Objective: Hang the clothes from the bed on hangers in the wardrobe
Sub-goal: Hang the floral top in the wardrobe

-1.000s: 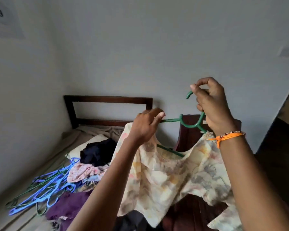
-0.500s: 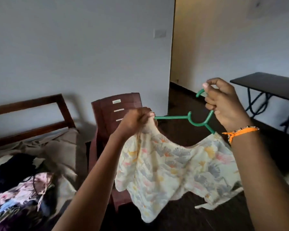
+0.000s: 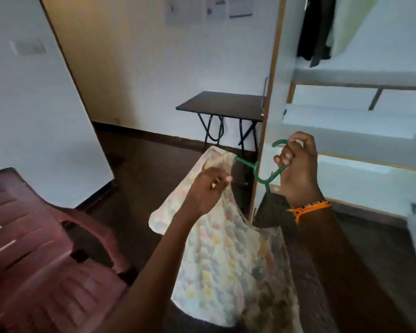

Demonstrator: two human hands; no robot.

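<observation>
A pale floral garment [image 3: 228,255] (cream, with faded orange and grey blooms) drapes from a green hanger [image 3: 262,175], held in the air before the open wardrobe [image 3: 360,121]. The right hand [image 3: 298,171] grips the hanger's neck below its hook; the left hand [image 3: 208,191] pinches the cloth at the hanger's arm.

Dim, soft daylight around me; the chair [image 3: 34,248] at my left smears with motion blur, the floral garment [image 3: 226,260] looks soft, and straight edges bow outward.
</observation>
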